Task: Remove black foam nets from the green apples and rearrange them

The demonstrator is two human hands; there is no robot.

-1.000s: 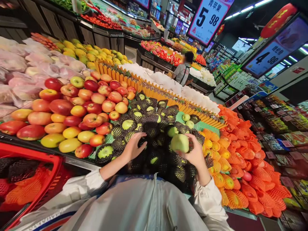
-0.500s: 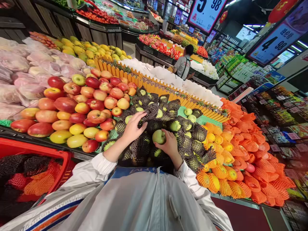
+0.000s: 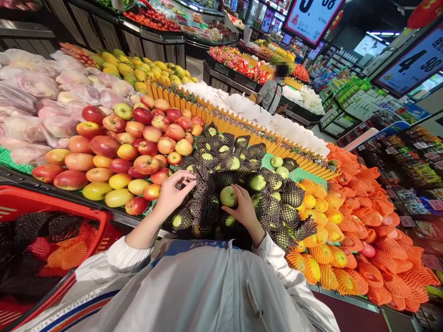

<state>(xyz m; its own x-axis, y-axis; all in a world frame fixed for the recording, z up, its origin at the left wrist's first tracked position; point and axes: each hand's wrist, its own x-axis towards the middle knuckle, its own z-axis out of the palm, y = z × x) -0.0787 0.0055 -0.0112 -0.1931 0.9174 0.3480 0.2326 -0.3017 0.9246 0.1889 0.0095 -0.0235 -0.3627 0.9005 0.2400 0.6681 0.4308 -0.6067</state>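
My right hand (image 3: 244,207) grips a bare green apple (image 3: 229,197), its fingers over the top and right side and the thumb below. Off to the left, my left hand (image 3: 175,192) pinches a black foam net sleeve (image 3: 203,180) between thumb and fingertips. The sleeve hangs loose, apart from the apple. Around and beneath both hands lie several green apples in black foam nets (image 3: 270,216), some with green skin showing at the open ends.
Red and yellow apples (image 3: 145,163) are heaped to the left, with bagged fruit (image 3: 31,92) beyond. Orange-netted fruit (image 3: 367,230) fills the right. A red basket (image 3: 100,216) holding netted pieces stands at lower left. A low orange fence (image 3: 221,117) runs behind; a person (image 3: 272,94) is farther back.
My left hand has moved left and down, drawing the black net sleeve away from the apple. My right hand still holds the apple. The view has shifted slightly.
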